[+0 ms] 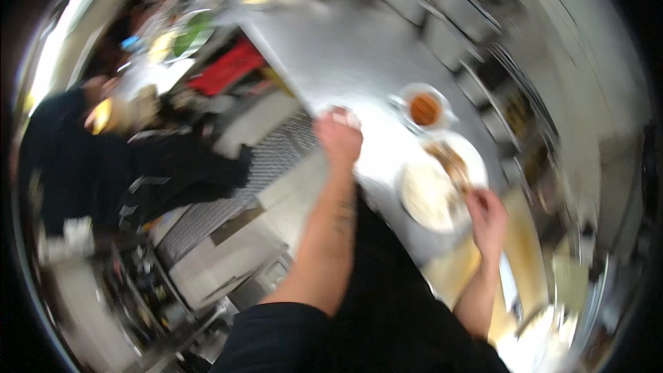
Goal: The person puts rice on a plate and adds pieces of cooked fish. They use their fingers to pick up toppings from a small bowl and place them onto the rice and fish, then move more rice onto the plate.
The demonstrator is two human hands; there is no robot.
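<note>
The picture is blurred. My left hand (339, 137) is curled over the steel counter's edge area, with a small whitish thing at its fingers that I cannot make out. At the rim of a round white plate (479, 158), my right hand (487, 217) has thumb and fingertips close together at the end of a browned piece of food (450, 163). Whether they grip it is unclear. Beside that food on the plate lies a pale white mound, perhaps rice (426, 191). Just beyond the plate, a white bowl with handles holds orange-red food or sauce (424, 109).
Steel containers (450, 36) line the right side of the steel counter (331, 46). A yellowish board (523, 238) with a knife (507, 280) lies near my right forearm. At left a person in black (103, 166) stands near a bowl of greens (194, 33). A ribbed mat (279, 150) covers part of the floor.
</note>
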